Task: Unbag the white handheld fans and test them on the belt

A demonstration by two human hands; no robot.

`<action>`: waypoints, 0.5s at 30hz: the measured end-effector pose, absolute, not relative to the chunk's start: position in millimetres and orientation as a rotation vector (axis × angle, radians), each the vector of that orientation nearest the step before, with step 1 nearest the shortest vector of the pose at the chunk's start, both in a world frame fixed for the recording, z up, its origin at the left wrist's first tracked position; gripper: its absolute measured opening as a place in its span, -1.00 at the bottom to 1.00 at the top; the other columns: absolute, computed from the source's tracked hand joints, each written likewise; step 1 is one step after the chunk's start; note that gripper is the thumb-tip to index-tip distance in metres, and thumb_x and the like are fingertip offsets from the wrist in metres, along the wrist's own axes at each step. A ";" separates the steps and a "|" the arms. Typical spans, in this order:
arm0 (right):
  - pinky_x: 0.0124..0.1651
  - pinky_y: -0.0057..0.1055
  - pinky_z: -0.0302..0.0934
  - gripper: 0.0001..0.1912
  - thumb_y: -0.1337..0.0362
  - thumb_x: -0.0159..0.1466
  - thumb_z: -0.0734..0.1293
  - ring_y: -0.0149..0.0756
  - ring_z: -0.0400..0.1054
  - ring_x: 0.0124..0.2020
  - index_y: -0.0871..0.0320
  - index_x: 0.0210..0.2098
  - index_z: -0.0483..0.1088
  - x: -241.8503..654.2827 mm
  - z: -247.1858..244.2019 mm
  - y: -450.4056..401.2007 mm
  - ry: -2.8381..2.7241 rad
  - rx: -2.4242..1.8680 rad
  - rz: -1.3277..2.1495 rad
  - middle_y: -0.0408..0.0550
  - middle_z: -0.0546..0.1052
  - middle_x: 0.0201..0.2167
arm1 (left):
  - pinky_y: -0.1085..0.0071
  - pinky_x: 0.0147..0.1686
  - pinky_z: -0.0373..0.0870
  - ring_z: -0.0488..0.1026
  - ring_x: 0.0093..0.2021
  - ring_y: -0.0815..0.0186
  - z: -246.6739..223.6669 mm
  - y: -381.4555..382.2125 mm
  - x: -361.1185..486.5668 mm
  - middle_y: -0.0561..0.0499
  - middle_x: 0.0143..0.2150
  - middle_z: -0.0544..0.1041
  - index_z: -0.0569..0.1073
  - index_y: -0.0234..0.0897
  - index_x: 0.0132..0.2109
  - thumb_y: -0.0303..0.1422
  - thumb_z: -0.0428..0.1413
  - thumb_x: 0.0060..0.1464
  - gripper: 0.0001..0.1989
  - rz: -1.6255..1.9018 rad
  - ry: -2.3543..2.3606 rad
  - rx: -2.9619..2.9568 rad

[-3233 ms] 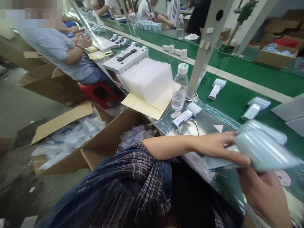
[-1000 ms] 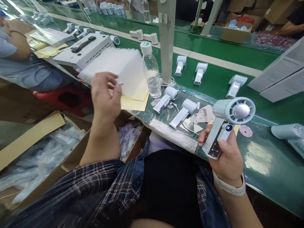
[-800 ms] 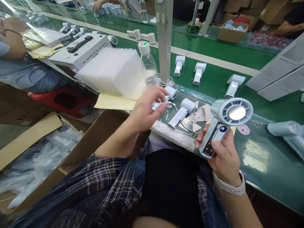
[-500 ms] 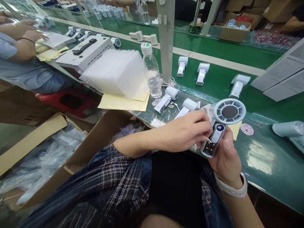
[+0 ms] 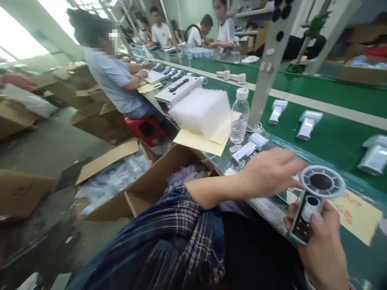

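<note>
A green bench [image 5: 329, 105] runs across the view, with a pale post [image 5: 262, 90] standing on it and an open carton [image 5: 161, 171] below its near side. A white stack [image 5: 204, 112] sits beside a bottle [image 5: 239, 121]. The person's left hand [image 5: 269, 173], its forearm crossing the bench edge, reaches to the held fan [image 5: 322, 182]; its fingers are bent, blurred, their grip unclear. The right hand [image 5: 325, 237] wraps the handle, held over the near edge beside yellow paper [image 5: 355, 217]. The ring faces up toward the camera; the long axis slants down and leftward toward the wearer.
</note>
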State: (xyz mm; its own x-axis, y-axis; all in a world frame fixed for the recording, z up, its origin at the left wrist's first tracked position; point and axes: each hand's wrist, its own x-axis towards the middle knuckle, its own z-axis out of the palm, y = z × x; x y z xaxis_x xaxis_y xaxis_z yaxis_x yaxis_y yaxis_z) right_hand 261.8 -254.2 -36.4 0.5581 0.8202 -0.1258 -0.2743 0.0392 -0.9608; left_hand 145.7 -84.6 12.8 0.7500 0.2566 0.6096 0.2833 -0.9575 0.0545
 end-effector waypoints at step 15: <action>-0.36 -0.35 0.36 -0.58 0.15 0.21 0.56 -0.31 0.40 -0.28 0.04 0.00 0.45 266.8 -28.5 -246.4 -0.605 -1.173 0.953 -0.04 0.51 -0.14 | 0.07 0.12 0.40 0.52 0.03 -0.05 -2.7 40.7 -19.4 -0.16 -0.11 0.59 0.45 -0.25 0.03 -0.25 0.11 0.30 -0.77 -0.777 -2.298 -2.099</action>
